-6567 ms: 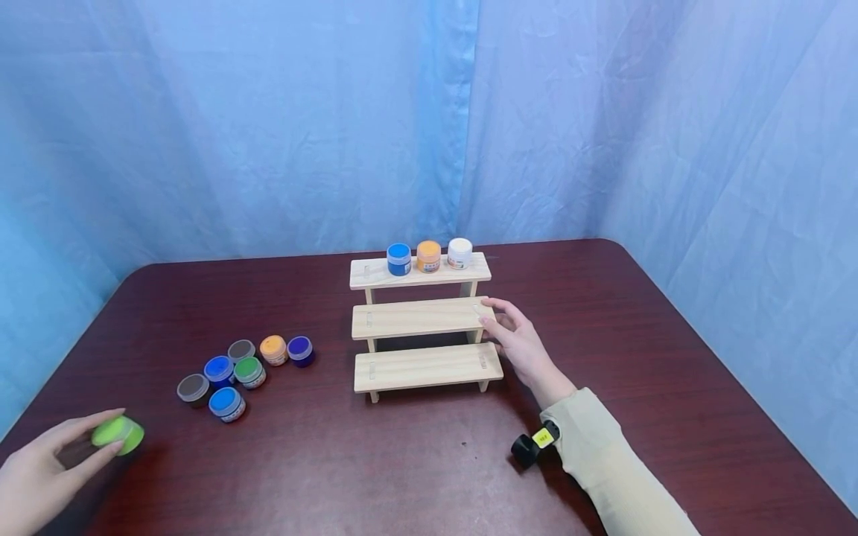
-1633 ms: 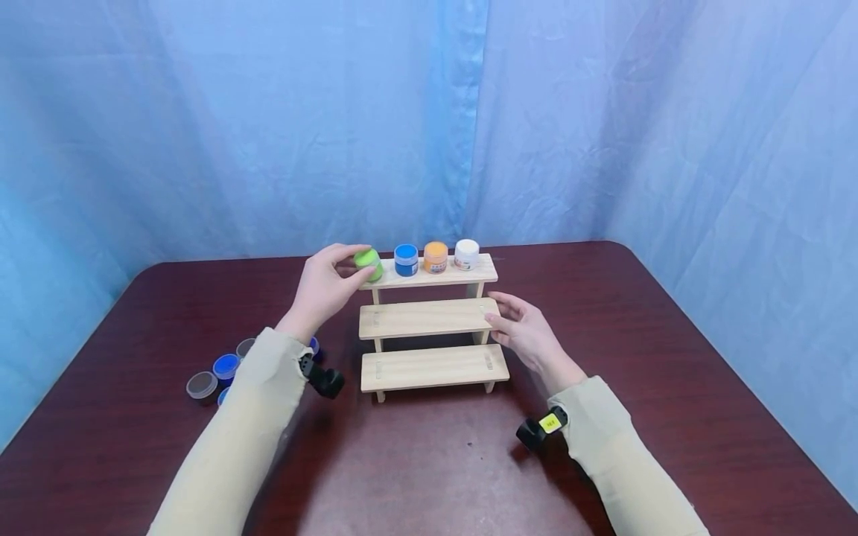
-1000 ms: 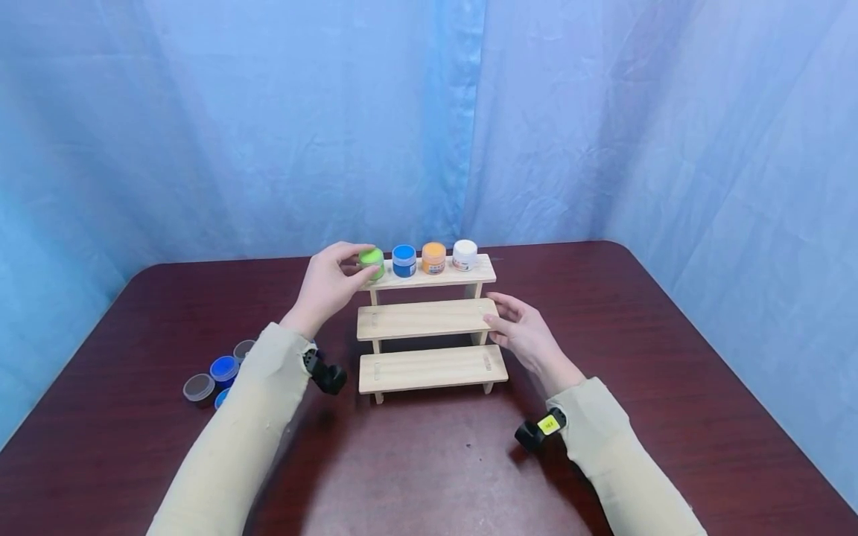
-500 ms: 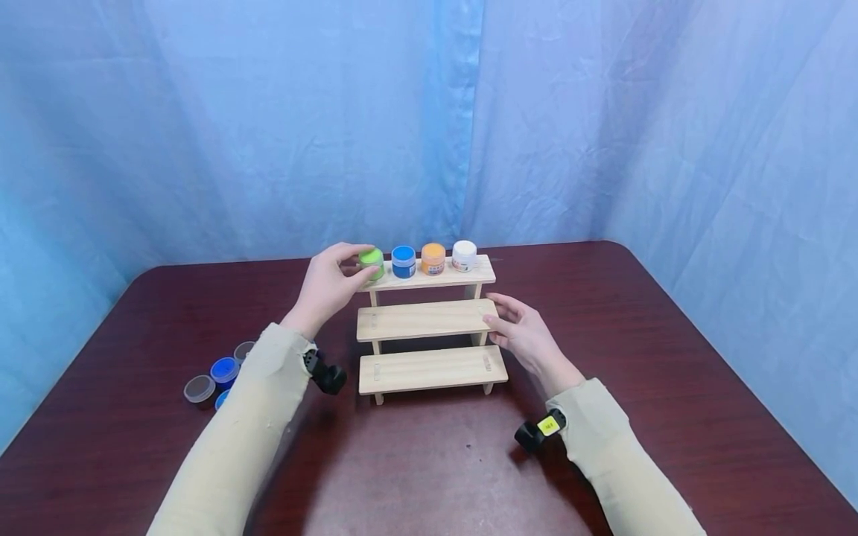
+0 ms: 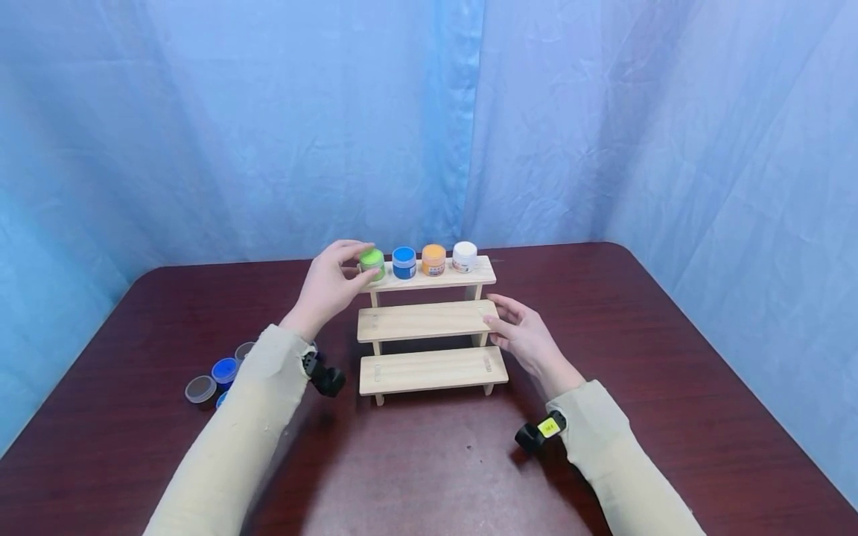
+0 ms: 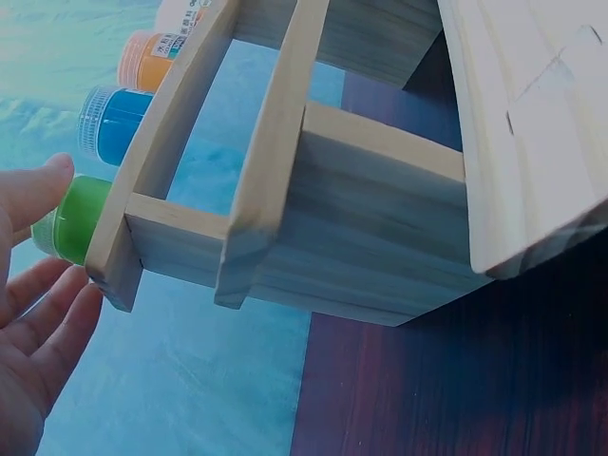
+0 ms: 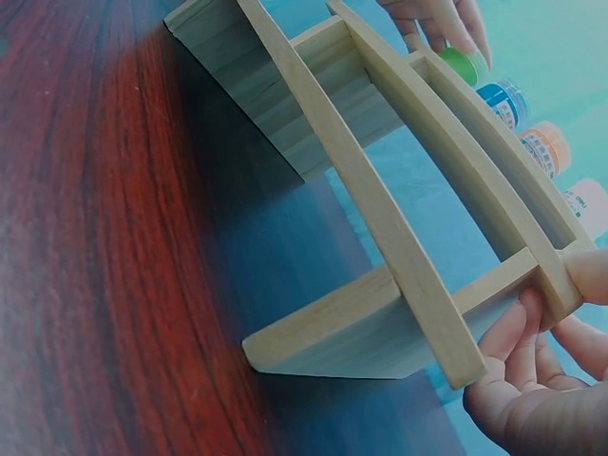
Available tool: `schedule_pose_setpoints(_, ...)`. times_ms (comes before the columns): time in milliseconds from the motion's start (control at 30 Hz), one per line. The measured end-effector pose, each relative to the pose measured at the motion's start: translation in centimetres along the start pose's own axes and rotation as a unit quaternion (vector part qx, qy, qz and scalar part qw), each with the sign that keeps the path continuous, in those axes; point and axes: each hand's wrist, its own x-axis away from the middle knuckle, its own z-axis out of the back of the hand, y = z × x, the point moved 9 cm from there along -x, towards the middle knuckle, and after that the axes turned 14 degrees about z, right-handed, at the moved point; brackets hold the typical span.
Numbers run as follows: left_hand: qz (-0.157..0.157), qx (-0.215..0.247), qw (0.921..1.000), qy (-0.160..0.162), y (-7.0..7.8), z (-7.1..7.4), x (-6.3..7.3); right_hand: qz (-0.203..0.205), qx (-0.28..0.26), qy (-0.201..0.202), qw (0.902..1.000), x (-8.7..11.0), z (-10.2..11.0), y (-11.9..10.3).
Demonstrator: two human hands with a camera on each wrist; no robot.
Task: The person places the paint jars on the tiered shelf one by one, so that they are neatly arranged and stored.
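Observation:
A three-step wooden display stand stands on the table. My left hand is at the left end of its top step, thumb and finger around a light green paint jar. In the left wrist view, that jar sits against the top board, and the other fingers spread below it. Beside it on the same step stand a blue jar, an orange jar and a white jar. My right hand grips the right end of the middle step, thumb on top and fingers below.
More jars lie to the left on the dark red table, among them a brown-lidded jar and a dark blue jar; my left sleeve hides others. Blue curtains hang behind the table.
The left hand has carried the light green jar from the table's left front to the left end of the top step. Over the last second almost nothing moves. The right hand stays at the middle step.

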Motion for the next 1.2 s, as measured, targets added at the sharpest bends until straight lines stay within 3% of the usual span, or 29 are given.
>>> schedule_pose_setpoints(600,0.003,-0.012,0.9973,0.072,-0.9,2.9,2.0,0.006,0.002,0.001,1.0,-0.2,-0.1,0.1)
schedule_pose_setpoints(933,-0.003,0.0,0.9972,0.074,-1.0,3.7,3.4,0.002,-0.007,0.006,1.0,-0.2,0.2,0.3)
schedule_pose_setpoints(1200,-0.022,-0.01,0.9954,0.092,-1.0,5.4,5.0,0.002,-0.025,0.007,0.9997,-0.2,0.3,0.4)
